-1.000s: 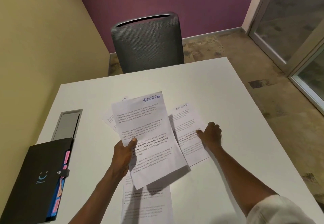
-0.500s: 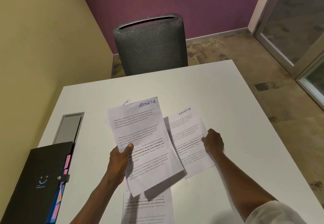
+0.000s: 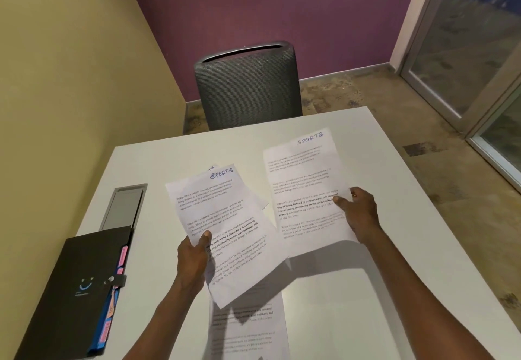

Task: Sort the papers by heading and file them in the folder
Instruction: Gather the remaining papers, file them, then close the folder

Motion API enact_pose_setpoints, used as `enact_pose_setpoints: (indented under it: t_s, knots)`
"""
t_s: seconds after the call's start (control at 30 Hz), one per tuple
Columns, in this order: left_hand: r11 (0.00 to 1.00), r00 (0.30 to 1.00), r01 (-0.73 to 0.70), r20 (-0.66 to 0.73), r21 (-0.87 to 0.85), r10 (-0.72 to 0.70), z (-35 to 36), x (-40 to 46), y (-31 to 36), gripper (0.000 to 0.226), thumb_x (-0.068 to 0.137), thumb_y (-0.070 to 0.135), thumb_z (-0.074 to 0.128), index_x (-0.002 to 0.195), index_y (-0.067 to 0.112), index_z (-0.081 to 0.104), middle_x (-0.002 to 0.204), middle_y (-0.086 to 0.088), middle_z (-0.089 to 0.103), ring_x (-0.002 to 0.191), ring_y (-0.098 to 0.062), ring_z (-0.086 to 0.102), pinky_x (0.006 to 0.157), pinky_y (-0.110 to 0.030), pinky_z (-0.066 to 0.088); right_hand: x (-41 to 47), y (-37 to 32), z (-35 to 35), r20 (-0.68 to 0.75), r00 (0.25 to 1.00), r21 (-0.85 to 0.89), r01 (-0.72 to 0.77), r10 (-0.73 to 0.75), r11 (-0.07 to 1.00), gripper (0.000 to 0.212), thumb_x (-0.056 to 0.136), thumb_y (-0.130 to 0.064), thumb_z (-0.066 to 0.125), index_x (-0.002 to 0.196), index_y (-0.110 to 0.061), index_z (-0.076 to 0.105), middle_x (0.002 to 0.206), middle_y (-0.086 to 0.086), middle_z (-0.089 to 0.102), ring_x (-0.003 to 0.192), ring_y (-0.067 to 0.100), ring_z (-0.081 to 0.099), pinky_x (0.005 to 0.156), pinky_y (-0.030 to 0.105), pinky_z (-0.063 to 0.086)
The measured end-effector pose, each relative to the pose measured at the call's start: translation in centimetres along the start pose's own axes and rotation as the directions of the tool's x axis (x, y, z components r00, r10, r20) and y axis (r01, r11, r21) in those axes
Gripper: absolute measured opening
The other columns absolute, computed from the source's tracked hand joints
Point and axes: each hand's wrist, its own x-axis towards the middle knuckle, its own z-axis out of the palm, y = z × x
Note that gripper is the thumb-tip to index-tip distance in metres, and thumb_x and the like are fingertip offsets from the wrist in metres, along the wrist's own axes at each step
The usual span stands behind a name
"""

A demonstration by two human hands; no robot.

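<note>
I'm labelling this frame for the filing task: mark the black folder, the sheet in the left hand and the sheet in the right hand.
black folder (image 3: 73,289): head view, middle of its cover.
left-hand sheet (image 3: 222,218): head view, printed middle.
right-hand sheet (image 3: 301,179): head view, upper text area.

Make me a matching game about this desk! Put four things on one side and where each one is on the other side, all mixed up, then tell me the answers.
Things:
1. black folder
2. grey chair
3. left hand
4. right hand

Places:
A. behind the far edge of the table
B. holding the right-side SPORTS sheet
C. lying at the table's left near corner
D. holding the middle SPORTS sheet

Pairs: 1-C, 2-A, 3-D, 4-B
</note>
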Motion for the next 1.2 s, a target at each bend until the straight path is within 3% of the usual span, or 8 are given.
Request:
enact_pose_setpoints:
  t_s: [0.13, 0.43, 0.53, 0.73, 0.87, 1.0, 1.1, 1.2]
  knots:
    - [0.999, 0.999, -0.026, 0.04, 0.02, 0.025, -0.9, -1.0, 0.8, 0.015, 0.097, 0.02, 0.061, 0.112, 0.018, 0.066, 0.108, -0.004, 0.073, 0.099, -0.031, 0.07, 0.094, -0.053, 0.053, -4.2, -3.6, -0.9, 0.066, 0.997, 0.109, 0.03, -0.037, 0.994, 0.014, 0.084, -0.016, 0.073, 0.096, -0.01, 0.069, 0.092, -0.002, 0.072, 0.083, 0.018, 0.069, 0.072, 0.03, 0.055]
    - [0.978, 0.986, -0.162, 0.046, 0.129, 0.158, -1.6, -2.7, 2.8, 0.01, 0.098, 0.02, 0.058, 0.101, 0.016, 0.067, 0.099, -0.006, 0.074, 0.088, -0.027, 0.071, 0.08, -0.042, 0.058, -9.0, -9.8, -3.6, -0.018, 0.985, 0.215, 0.173, -0.173, 0.961, 0.015, 0.088, -0.02, 0.07, 0.102, -0.017, 0.066, 0.094, -0.009, 0.071, 0.083, 0.014, 0.07, 0.068, 0.03, 0.058]
    - [0.981, 0.979, -0.182, 0.108, 0.068, 0.174, -1.5, -3.6, 3.0, 0.009, 0.098, 0.02, 0.059, 0.1, 0.019, 0.068, 0.098, -0.002, 0.075, 0.088, -0.022, 0.072, 0.072, -0.033, 0.056, -10.3, -10.9, -3.7, 0.081, 0.983, 0.284, 0.138, -0.167, 0.949, 0.015, 0.089, -0.018, 0.07, 0.104, -0.017, 0.067, 0.095, -0.008, 0.073, 0.081, 0.015, 0.072, 0.064, 0.028, 0.059]
    - [0.995, 0.967, -0.055, 0.244, -0.085, 0.074, 0.4, -5.1, 4.0, 0.018, 0.096, 0.017, 0.062, 0.112, 0.011, 0.069, 0.106, -0.007, 0.076, 0.092, -0.024, 0.074, 0.076, -0.038, 0.06, -12.4, -9.3, 0.4, 0.228, 0.963, 0.192, 0.099, -0.143, 0.976, 0.009, 0.088, -0.017, 0.07, 0.096, -0.014, 0.069, 0.091, -0.004, 0.075, 0.083, 0.017, 0.073, 0.076, 0.039, 0.06]
    - [0.977, 0.918, 0.098, 0.397, -0.188, -0.016, 1.5, -7.1, 5.8, 0.013, 0.095, 0.005, 0.061, 0.102, -0.002, 0.07, 0.101, -0.024, 0.073, 0.081, -0.033, 0.073, 0.064, -0.038, 0.059, -13.2, -8.1, 1.9, 0.301, 0.947, 0.024, 0.108, -0.111, 0.994, 0.02, 0.086, -0.02, 0.071, 0.104, -0.016, 0.062, 0.097, -0.007, 0.07, 0.083, 0.01, 0.067, 0.061, 0.021, 0.051]
    - [0.978, 0.893, 0.113, 0.449, -0.176, -0.022, 1.8, -7.8, 6.0, 0.018, 0.092, -0.002, 0.061, 0.108, -0.009, 0.066, 0.103, -0.03, 0.068, 0.073, -0.032, 0.072, 0.061, -0.037, 0.059, -13.1, -8.0, 1.6, 0.378, 0.922, 0.033, 0.072, -0.079, 0.997, 0.034, 0.085, -0.019, 0.072, 0.114, -0.019, 0.056, 0.106, -0.007, 0.068, 0.09, 0.006, 0.065, 0.066, 0.017, 0.049]
    - [0.988, 0.925, 0.085, 0.379, -0.131, -0.029, 2.2, -7.8, 5.1, 0.016, 0.095, 0.016, 0.063, 0.097, 0.001, 0.069, 0.1, -0.026, 0.071, 0.072, -0.027, 0.073, 0.061, -0.034, 0.059, -13.3, -7.2, 2.1, 0.371, 0.926, 0.072, 0.047, -0.071, 0.996, 0.025, 0.089, -0.013, 0.066, 0.114, -0.016, 0.06, 0.105, -0.005, 0.069, 0.085, -0.001, 0.062, 0.057, 0.008, 0.046]
    - [0.989, 0.956, 0.044, 0.294, -0.14, -0.001, 3.3, -7.8, 4.7, 0.048, 0.099, 0.057, 0.037, 0.103, 0.021, 0.069, 0.098, -0.008, 0.077, 0.087, -0.027, 0.075, 0.077, -0.039, 0.06, -13.9, -5.8, 2.8, 0.315, 0.947, 0.097, 0.039, -0.068, 0.995, 0.026, 0.093, -0.009, 0.06, 0.119, -0.012, 0.057, 0.111, -0.001, 0.067, 0.085, -0.001, 0.06, 0.054, 0.004, 0.044]
